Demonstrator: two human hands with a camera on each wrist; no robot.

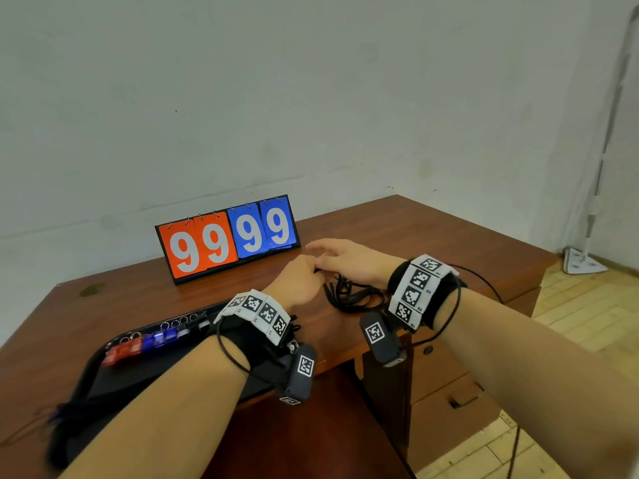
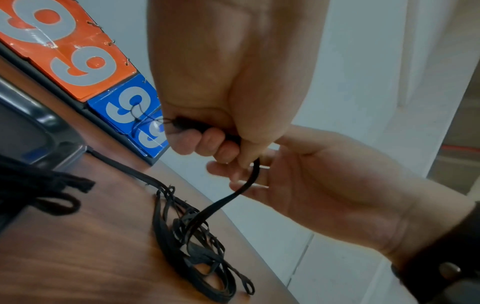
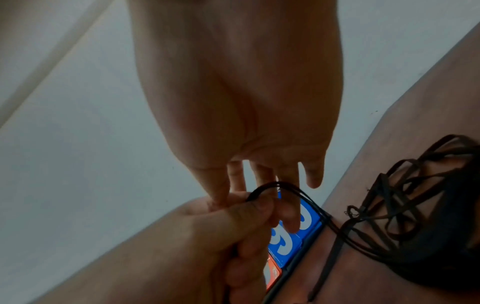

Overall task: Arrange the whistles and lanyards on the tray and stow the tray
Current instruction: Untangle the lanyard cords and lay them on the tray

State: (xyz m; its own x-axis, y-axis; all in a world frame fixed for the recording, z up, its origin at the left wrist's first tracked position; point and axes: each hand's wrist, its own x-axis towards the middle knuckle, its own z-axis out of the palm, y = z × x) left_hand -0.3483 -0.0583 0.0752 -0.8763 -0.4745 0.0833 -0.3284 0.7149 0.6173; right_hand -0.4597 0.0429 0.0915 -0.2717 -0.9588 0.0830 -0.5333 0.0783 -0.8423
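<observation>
- The scoreboard (image 1: 228, 238) is standing toward the desk's (image 1: 432, 233) far edge, by the wall.
- The tray (image 1: 103, 354) is lying at the desk's near-left edge, with the whistles (image 1: 152, 340) sitting in a row along its far rim.
- The tangled lanyards (image 1: 352, 295) are lying right of the tray, near the desk's front edge.

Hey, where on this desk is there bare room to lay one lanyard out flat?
Bare wood lies left of the scoreboard, behind the tray, and along the desk's right end past the right hand. Crowded: the lanyard tangle between the wrists, and the tray's far rim, lined with whistles.
</observation>
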